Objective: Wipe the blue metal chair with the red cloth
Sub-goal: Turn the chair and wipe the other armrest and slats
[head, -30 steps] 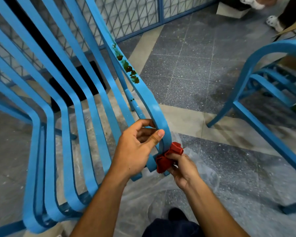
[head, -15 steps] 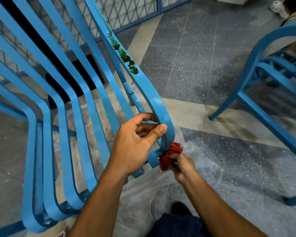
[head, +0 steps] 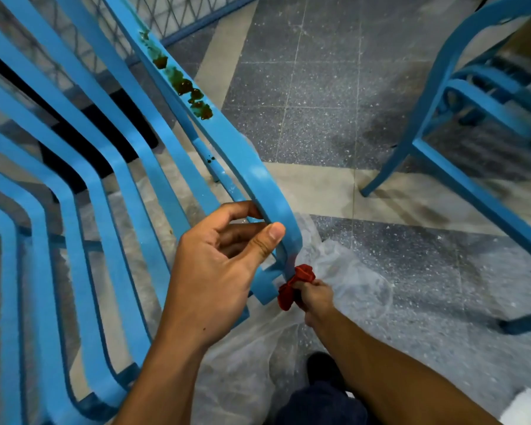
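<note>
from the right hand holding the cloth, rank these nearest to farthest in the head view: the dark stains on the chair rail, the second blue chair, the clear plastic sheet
From the right hand, with the red cloth:
1. Clear plastic sheet, on the floor just beyond and beneath the hand.
2. Dark stains, higher up the chair rail, up and to the left.
3. Second blue chair, off to the right across the tiled floor.

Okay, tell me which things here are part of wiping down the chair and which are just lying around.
Part of the job:
- blue metal chair, with brown stains on its rail
- red cloth, bunched in the right hand
- left hand, steadying the rail

Just lying about:
- second blue chair
- clear plastic sheet on the floor
</note>
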`<state>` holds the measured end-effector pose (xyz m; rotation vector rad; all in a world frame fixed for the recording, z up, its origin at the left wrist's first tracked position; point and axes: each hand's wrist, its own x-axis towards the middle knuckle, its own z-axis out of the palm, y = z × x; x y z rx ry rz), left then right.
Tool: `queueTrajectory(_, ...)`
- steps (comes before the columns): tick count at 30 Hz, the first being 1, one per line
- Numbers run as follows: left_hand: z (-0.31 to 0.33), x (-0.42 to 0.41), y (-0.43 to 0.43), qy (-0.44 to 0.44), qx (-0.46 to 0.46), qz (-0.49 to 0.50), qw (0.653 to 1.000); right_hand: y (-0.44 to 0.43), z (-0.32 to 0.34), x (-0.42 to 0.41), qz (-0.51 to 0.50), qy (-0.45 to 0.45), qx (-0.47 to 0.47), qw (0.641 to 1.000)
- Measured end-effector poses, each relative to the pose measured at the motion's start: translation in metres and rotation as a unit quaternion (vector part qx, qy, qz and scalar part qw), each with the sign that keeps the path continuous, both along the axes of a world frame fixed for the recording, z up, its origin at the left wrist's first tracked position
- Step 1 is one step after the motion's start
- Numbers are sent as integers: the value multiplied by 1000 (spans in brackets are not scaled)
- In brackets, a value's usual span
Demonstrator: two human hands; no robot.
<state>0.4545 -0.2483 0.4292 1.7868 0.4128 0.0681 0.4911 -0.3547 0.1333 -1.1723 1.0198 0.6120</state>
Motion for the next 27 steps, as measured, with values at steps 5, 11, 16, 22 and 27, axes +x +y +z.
queueTrajectory(5, 1, 1, -1, -9, -16, 1, 1000, -1, -17, 0, -4, 5, 13, 1000)
queueTrajectory(11, 0, 2, -1, -12, -19, 13, 1000, -2, -44, -3, 29, 14, -34, 999)
queueTrajectory(16, -2, 2, 0, -8, -8, 13, 1000, -5, -94, -5, 61, 26, -49, 997)
queueTrajectory(22, 0, 4, 1, -5, -6, 3, 1000, -9, -74, 0, 85, 31, -48, 995)
queueTrajectory(27, 3, 4, 2, -2, -7, -10, 1000, -17, -39, 4, 75, 45, 12, 996)
